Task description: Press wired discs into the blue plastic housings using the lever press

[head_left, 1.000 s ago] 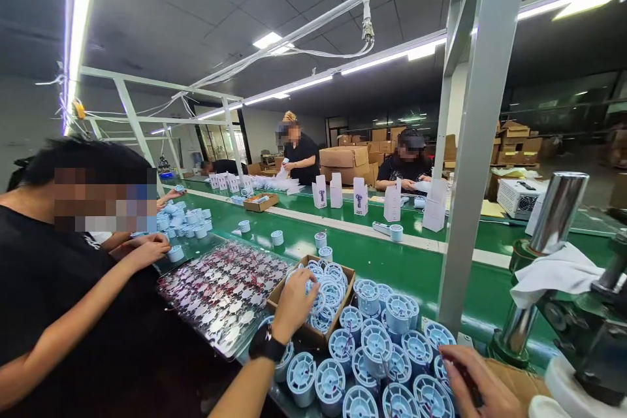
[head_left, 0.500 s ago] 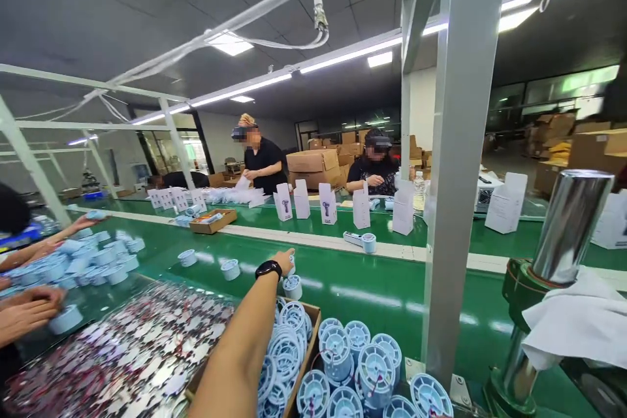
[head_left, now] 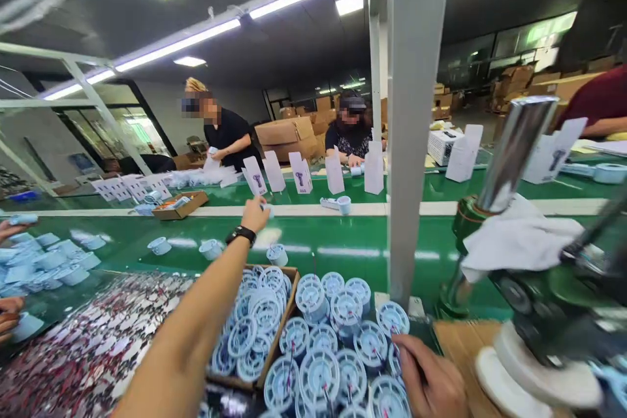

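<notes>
Left grip (head_left: 254, 214), blue cup (head_left: 269, 210) at fingertips

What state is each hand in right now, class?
Left hand: closed, apparently holding a light-blue part.
Right hand: fingers curled beside light-blue cylinders; whether holding anything can't be told.

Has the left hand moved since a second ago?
Yes. It was over the cardboard tray; now the left hand is past the tray's far edge, farther out over the green belt, near the white strip.
</notes>
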A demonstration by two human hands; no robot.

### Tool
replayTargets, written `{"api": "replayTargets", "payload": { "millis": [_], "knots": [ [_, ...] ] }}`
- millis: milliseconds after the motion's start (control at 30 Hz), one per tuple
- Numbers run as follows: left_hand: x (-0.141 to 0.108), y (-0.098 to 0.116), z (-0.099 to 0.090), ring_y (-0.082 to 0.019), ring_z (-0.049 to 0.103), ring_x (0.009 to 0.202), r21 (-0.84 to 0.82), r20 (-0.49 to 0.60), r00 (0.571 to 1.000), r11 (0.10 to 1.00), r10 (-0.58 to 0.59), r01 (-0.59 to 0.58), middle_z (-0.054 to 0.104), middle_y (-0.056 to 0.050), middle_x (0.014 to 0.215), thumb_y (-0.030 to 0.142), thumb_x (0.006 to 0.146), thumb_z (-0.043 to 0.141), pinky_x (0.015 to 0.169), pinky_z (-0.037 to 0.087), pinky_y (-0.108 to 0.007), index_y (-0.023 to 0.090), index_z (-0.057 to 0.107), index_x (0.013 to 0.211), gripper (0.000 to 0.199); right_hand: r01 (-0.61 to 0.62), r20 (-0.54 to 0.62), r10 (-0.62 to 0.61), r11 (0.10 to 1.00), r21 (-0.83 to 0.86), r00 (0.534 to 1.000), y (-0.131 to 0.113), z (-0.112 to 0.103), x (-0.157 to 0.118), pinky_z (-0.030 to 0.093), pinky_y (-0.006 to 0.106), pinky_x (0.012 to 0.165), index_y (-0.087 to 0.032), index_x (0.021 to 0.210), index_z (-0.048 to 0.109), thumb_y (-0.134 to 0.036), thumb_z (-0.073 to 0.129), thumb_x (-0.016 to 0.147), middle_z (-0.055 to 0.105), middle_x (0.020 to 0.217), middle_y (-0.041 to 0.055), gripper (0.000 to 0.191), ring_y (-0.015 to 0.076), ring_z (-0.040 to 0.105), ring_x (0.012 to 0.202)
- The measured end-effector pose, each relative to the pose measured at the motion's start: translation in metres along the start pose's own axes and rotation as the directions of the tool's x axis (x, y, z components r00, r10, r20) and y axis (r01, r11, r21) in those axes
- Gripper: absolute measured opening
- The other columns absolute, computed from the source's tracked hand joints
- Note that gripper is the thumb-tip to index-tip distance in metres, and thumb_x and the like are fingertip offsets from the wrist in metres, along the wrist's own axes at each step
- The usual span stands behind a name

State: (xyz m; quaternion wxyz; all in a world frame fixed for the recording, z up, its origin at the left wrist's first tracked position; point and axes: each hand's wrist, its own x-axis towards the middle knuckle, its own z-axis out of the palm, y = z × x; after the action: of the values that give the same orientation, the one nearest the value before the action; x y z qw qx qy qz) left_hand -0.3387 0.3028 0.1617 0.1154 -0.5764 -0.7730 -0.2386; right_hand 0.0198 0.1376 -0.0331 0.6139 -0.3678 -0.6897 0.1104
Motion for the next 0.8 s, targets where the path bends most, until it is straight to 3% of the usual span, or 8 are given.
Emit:
{"api": "replayTargets", "payload": {
  "millis": [133,233,300,367,433,500,600,800],
  "knots": [
    [-0.047,0.053,-0.046,-0.019,0.058,0.102,-0.107,0.0,0.979,0.973,0.204,-0.203,0.055,-0.009,0.123,0.015,0.088,0.06,0.097,0.047,-0.042,0.009,0.045,0.128,0.043,-0.008,-0.019,0.008,1.0,0.012,1.0,-0.007,-0.011,0.016,0.053,0.018,0.067,-0.016,0.093,0.068,-0.019,0.044,0.095,0.073,0.083,0.0022,0.024,0.0112,0.071,0.072],
    [-0.133,0.1,-0.086,-0.016,0.059,0.099,-0.263,0.156,0.86,0.859,0.486,-0.438,0.057,-0.002,0.116,0.017,0.076,0.071,0.088,0.052,-0.03,0.016,0.041,0.134,0.065,-0.088,-0.043,0.087,0.996,-0.011,0.995,-0.005,-0.021,0.019,0.052,0.02,0.066,-0.014,0.093,0.067,-0.024,0.044,0.096,0.072,0.082,0.0029,0.026,0.0107,0.068,0.07],
    [-0.206,0.128,-0.104,-0.015,0.062,0.09,-0.36,0.317,0.675,0.743,0.666,-0.565,0.063,0.004,0.109,0.018,0.074,0.073,0.08,0.054,-0.025,0.028,0.05,0.129,0.061,-0.136,-0.088,0.135,0.991,-0.009,0.987,-0.003,-0.031,0.017,0.051,0.022,0.067,-0.013,0.095,0.067,-0.028,0.044,0.097,0.071,0.083,0.0034,0.027,0.0106,0.067,0.072],
    [-0.274,0.15,-0.101,-0.019,0.06,0.104,-0.48,0.473,0.367,0.583,0.801,-0.656,0.061,-0.001,0.121,0.01,0.076,0.068,0.089,0.053,-0.03,0.03,0.048,0.131,0.062,-0.187,-0.146,0.185,0.982,0.001,0.972,-0.001,-0.046,0.012,0.051,0.024,0.071,-0.012,0.096,0.066,-0.03,0.044,0.098,0.07,0.088,0.0048,0.029,0.0119,0.066,0.079],
    [-0.323,0.164,-0.08,-0.024,0.06,0.106,-0.563,0.541,0.234,0.554,0.808,-0.614,0.064,-0.004,0.115,0.01,0.073,0.071,0.095,0.052,-0.036,0.027,0.05,0.13,0.063,-0.233,-0.168,0.232,0.972,0.015,0.958,-0.001,-0.065,0.003,0.051,0.024,0.071,-0.012,0.095,0.066,-0.032,0.044,0.098,0.07,0.089,0.0056,0.03,0.013,0.065,0.08],
    [-0.348,0.172,-0.05,-0.026,0.059,0.11,-0.614,0.551,0.25,0.59,0.796,-0.524,0.064,-0.006,0.114,0.006,0.072,0.067,0.095,0.052,-0.037,0.026,0.05,0.132,0.065,-0.269,-0.104,0.271,0.963,0.034,0.957,-0.002,-0.086,-0.009,0.049,0.022,0.065,-0.013,0.094,0.067,-0.033,0.045,0.097,0.069,0.083,0.0047,0.03,0.0123,0.064,0.073],
    [-0.357,0.175,-0.013,-0.023,0.049,0.13,-0.735,0.463,0.363,0.579,0.809,-0.352,0.057,-0.005,0.136,-0.003,0.07,0.053,0.112,0.041,-0.037,0.029,0.047,0.139,0.076,-0.29,0.112,0.281,0.954,0.075,0.953,-0.009,-0.116,-0.032,0.052,0.02,0.066,-0.015,0.102,0.069,-0.03,0.046,0.096,0.07,0.085,0.0042,0.028,0.0118,0.065,0.073],
    [-0.377,0.174,0.006,-0.022,0.032,0.143,-0.745,0.477,0.634,0.663,0.608,-0.074,0.038,-0.002,0.153,0.005,0.068,0.058,0.123,0.025,-0.043,0.031,0.041,0.145,0.083,-0.332,0.357,0.257,0.928,0.168,0.898,-0.027,-0.132,-0.072,0.053,0.026,0.096,-0.024,0.135,0.054,-0.026,0.049,0.092,0.054,0.138,0.008,0.043,0.0175,0.057,0.123]
  ]
}}
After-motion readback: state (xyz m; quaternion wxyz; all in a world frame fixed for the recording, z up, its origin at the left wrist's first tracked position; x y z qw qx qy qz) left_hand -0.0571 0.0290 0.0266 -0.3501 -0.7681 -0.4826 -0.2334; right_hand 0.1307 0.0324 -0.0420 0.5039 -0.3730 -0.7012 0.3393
